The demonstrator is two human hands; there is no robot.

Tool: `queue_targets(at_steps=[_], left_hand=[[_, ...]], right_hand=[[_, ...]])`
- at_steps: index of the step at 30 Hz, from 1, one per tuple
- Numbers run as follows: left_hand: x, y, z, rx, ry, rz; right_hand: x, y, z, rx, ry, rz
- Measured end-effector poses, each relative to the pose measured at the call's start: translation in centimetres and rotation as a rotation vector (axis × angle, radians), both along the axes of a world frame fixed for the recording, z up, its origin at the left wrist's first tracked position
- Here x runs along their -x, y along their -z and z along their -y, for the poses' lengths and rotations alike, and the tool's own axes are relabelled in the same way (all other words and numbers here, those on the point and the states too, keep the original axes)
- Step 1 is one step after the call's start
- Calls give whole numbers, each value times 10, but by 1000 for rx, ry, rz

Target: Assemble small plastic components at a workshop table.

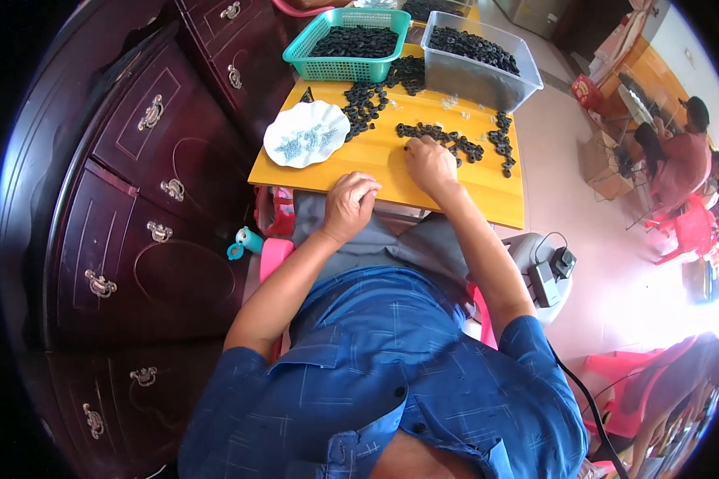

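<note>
While right fingers point(424, 144) touch black pieces point(466, 148), left hand point(348, 209) by table point(385, 160).

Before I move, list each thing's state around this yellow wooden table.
Turquoise plastic basket: uncovered, holding small black pieces.
Clear plastic bin: uncovered, holding small black pieces.
White scalloped dish: upright, holding small pale pieces.
Dark-red wooden drawers: apparently shut.
Turquoise cylindrical container: lid seemingly open.
Left hand: curled, grip unclear.
Right hand: curled, grip unclear.
</note>
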State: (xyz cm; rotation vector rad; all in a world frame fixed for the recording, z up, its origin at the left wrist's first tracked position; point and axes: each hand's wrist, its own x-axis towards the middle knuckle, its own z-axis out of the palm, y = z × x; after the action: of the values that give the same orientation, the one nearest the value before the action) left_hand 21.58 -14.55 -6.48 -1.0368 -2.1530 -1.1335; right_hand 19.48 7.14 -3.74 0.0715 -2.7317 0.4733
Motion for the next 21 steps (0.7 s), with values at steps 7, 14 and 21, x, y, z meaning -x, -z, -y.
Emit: queue_targets(at_steps=[7, 14, 21], left_hand=[[-2, -1, -1, -30, -8, -4], [-2, 0, 0, -33, -11, -29], [-4, 0, 0, -27, -14, -16]], right_hand=[[-31, -4, -21, 62, 51, -40], [-40, -3, -32, 83, 95, -44], [-45, -8, -27, 99, 38, -28]])
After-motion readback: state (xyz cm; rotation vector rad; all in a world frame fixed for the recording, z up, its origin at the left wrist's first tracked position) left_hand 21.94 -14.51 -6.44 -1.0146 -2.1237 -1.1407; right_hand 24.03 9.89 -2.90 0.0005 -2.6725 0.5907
